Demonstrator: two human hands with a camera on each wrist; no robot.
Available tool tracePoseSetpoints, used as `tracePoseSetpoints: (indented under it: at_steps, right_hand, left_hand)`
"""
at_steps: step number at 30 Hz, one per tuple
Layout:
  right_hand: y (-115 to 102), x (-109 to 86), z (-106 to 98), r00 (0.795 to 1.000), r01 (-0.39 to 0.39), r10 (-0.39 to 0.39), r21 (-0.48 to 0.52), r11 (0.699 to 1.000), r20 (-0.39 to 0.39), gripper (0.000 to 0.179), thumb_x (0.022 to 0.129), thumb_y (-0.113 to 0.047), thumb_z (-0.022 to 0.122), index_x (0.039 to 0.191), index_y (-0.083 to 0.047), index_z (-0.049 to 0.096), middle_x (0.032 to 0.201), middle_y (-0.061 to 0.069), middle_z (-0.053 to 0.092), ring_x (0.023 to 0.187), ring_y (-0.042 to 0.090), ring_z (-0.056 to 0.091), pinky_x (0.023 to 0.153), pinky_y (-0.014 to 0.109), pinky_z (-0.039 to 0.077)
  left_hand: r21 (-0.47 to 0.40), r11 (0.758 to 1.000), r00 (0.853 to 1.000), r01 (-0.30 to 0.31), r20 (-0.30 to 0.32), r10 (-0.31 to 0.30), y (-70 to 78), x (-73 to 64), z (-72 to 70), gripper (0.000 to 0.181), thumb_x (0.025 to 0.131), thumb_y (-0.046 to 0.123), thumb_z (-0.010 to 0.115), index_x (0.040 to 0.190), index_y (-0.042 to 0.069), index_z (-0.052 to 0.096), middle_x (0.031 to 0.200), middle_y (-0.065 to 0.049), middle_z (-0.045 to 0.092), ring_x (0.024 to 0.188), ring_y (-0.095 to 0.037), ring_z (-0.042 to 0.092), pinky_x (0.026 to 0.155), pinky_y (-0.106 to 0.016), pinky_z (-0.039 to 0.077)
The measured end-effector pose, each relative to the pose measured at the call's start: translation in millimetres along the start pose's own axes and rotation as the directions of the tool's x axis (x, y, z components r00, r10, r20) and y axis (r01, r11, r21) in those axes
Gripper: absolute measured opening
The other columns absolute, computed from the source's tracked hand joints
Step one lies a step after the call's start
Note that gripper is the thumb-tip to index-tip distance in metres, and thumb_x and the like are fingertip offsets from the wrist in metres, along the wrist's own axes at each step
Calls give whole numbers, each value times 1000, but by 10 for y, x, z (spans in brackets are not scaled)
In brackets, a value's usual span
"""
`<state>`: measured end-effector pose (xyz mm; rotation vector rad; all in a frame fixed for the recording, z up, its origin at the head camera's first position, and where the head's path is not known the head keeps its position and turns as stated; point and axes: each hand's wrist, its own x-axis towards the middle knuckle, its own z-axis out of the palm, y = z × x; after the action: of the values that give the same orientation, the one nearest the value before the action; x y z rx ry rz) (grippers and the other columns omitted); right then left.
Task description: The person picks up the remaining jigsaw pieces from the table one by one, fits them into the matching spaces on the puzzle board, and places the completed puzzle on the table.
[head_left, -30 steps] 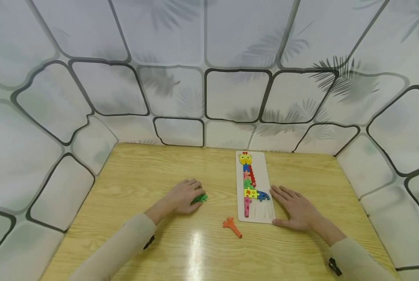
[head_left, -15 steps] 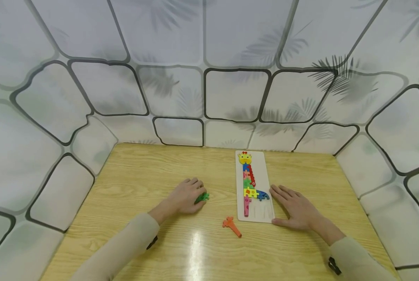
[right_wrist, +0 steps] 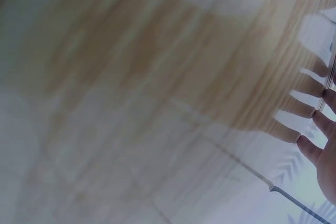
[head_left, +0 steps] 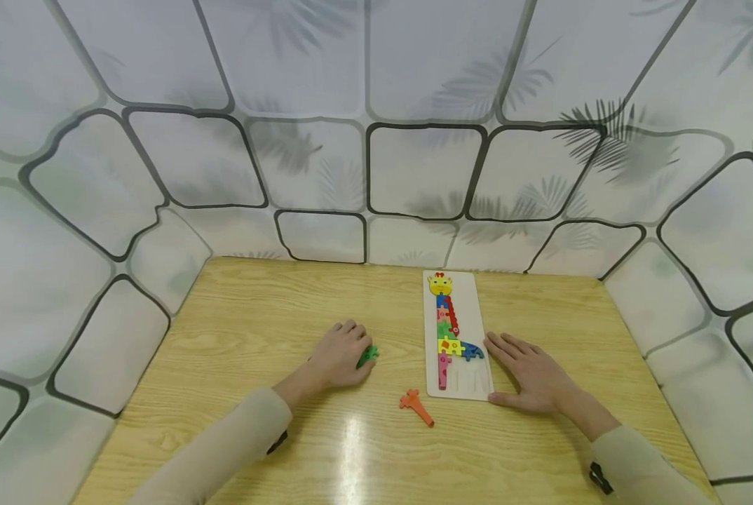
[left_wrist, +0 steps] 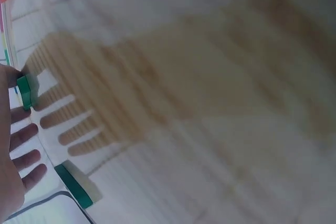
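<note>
My left hand [head_left: 340, 354] pinches a green puzzle piece [head_left: 368, 355] between thumb and fingers, low over the table, left of the puzzle board [head_left: 466, 301]. In the left wrist view the green piece [left_wrist: 24, 93] shows at the thumb and first finger; the other fingers are spread. A second green block [left_wrist: 73, 184] lies beyond the little finger there. Flat beside the board's right edge rests my right hand [head_left: 531, 375], its fingertips at the edge. A giraffe puzzle [head_left: 444, 328] of coloured pieces fills part of the board, with bare leg slots at lower right.
An orange leg-shaped puzzle piece [head_left: 417, 407] lies on the wooden table [head_left: 263, 301] in front of the board. Patterned white walls [head_left: 326, 168] enclose the table at the back and both sides.
My left hand has slid slightly to the right with the green puzzle piece, toward the board. The right hand, the board and the orange piece have stayed in place.
</note>
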<state>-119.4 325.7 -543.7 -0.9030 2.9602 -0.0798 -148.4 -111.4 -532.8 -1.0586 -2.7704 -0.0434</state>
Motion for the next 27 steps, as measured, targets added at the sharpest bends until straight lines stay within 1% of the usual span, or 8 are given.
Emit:
tracePoseSetpoints:
  at_steps: [7,9,13,16,21,23,27]
  right_hand:
    - [-8,7,-11,1000,-8,8,-4,1000,19,103,90,-78,61,165,-11,36,172,12,36,156,42,38,118,64,41]
    - [-10,9,-13,1000,-9,9,-5,1000,19,103,90,-78,61,165,-11,36,172,12,36,156,42,38,118,64,41]
    - [-8,9,-4,1000,-7,7,-3,1000,21,103,90,-78,60,165,-12,35,172,11,36,156,41,38,118,64,41]
    - [-5,5,7,1000,-8,8,0,1000,18,103,90,-78,60,165,-12,35,172,11,36,156,41,38,118,65,41]
    - [10,2,37,1000,-10,10,-5,1000,13,103,90,-79,59,165,-13,35,172,11,36,156,41,38,118,64,42]
    - [17,4,48,1000,-8,8,-5,1000,12,103,90,-79,59,166,-13,35,173,10,35,156,41,38,118,64,41]
    - [18,5,50,1000,-3,3,0,1000,7,103,90,-79,59,166,-14,34,173,10,35,156,41,37,118,64,41]
  left_hand:
    - [40,999,999,35,13,-35,59,11,-8,37,101,47,61,113,13,71,111,-6,71,104,-24,63,91,-41,58]
    - [43,998,999,40,11,-40,66,10,-8,38,101,48,61,114,13,71,112,-6,71,104,-24,63,91,-41,58]
    - [20,999,999,37,13,-37,62,0,-8,41,100,50,62,116,13,71,113,-6,71,104,-24,63,91,-42,57]
    - [-9,1000,1000,19,21,-19,43,-11,-12,44,100,54,63,118,15,70,113,-5,70,104,-23,62,91,-42,56]
    - [-45,998,999,-33,39,35,-13,-37,-27,48,99,57,63,123,17,70,116,-5,69,107,-23,62,91,-42,55]
    - [-46,997,997,-55,47,57,-38,-49,-35,50,99,59,62,125,18,69,117,-4,68,108,-23,62,91,-42,55]
    - [-22,995,993,-92,67,94,-86,-66,-52,56,99,63,59,131,18,68,124,-4,68,115,-23,62,96,-42,55]
